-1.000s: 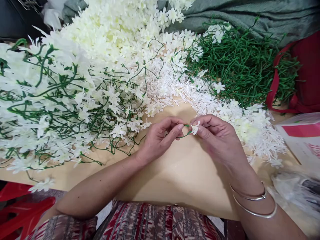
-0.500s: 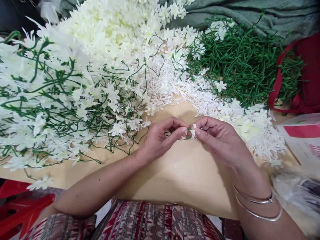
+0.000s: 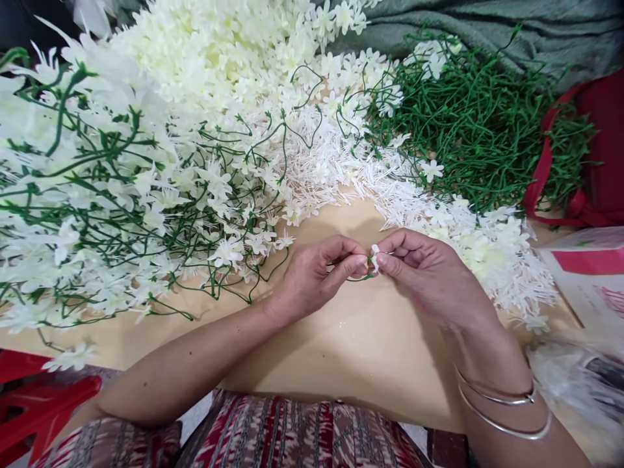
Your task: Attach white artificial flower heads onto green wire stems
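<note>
My left hand [image 3: 325,270] pinches a green plastic flower stem [image 3: 359,279] between thumb and forefinger. Opposite it, my right hand [image 3: 422,270] pinches a small white artificial flower [image 3: 375,255] at the stem's tip. Fingertips of both hands nearly meet above the bare tabletop, and they partly hide the joint between flower and stem. Left of my hands lies a heap of white artificial flowers on green stems [image 3: 146,188]. Just beyond my fingers spread many thin white stamen pieces [image 3: 336,159].
Loose white petals [image 3: 209,52] are piled at the back. Bare green stems [image 3: 478,123] form a heap at the back right, beside a red bag [image 3: 609,143]. A clear plastic bag [image 3: 580,390] lies at the right edge. A red stool [image 3: 43,409] stands lower left.
The flower and stem have come closer together, with both hands' fingertips still pinching them. The stem's loose end hangs slightly lower. The camera view has shifted a little.
</note>
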Demonstrator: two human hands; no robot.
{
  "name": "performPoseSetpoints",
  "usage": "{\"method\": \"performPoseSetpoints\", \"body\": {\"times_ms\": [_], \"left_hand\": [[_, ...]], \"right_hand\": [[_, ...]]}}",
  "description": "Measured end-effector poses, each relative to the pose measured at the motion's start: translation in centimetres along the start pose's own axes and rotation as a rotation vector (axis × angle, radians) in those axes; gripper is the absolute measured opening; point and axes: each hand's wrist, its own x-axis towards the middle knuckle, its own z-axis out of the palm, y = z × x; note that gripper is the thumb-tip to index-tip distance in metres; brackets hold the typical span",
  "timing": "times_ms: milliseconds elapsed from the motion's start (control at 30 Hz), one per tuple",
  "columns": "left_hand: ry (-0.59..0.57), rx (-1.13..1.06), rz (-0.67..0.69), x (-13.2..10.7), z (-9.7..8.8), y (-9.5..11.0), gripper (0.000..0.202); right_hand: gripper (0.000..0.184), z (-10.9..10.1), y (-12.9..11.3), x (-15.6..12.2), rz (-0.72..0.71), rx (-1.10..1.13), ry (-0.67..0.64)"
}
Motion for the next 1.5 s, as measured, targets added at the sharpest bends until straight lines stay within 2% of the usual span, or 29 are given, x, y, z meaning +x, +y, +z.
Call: {"method": "performPoseSetpoints", "body": {"times_ms": [233, 467, 633, 900, 1033, 1200, 1300, 1500], "left_hand": [[0.045, 0.070, 0.006, 0.0, 0.3, -0.2, 0.019], [0.003, -0.117, -0.053, 0.0, 0.5, -0.2, 0.031], [0.040, -0.081, -0.041, -0.2, 0.7, -0.4, 0.029], [0.041, -0.109, -0.071, 0.1, 0.7, -0.2, 0.024], [0.008, -0.117, -0.021, 0.0, 0.8, -0.2, 0.024], [-0.001, -0.136, 0.066, 0.1, 0.7, -1.1, 0.031], [0.005, -0.111, 0.088, 0.1, 0.6, -1.3, 0.025], [0.033, -0.028, 0.075, 0.0, 0.7, -1.2, 0.021]], "right_hand": [[0.030, 0.2, 0.1, 0.1, -0.001, -0.022, -0.010], [0.037, 0.1, 0.1, 0.2, -0.032, -0.015, 0.025], [0.033, 0.3, 0.3, 0.0, -0.056, -0.053, 0.079], [0.037, 0.5, 0.2, 0.3, -0.031, -0.008, 0.042], [0.036, -0.4, 0.1, 0.4, 0.019, 0.068, -0.002], [0.034, -1.3, -0.1, 0.3, 0.013, 0.074, -0.029], [0.033, -1.1, -0.1, 0.2, -0.015, 0.057, -0.019], [0.024, -0.2, 0.6, 0.2, -0.138, -0.054, 0.097]]}}
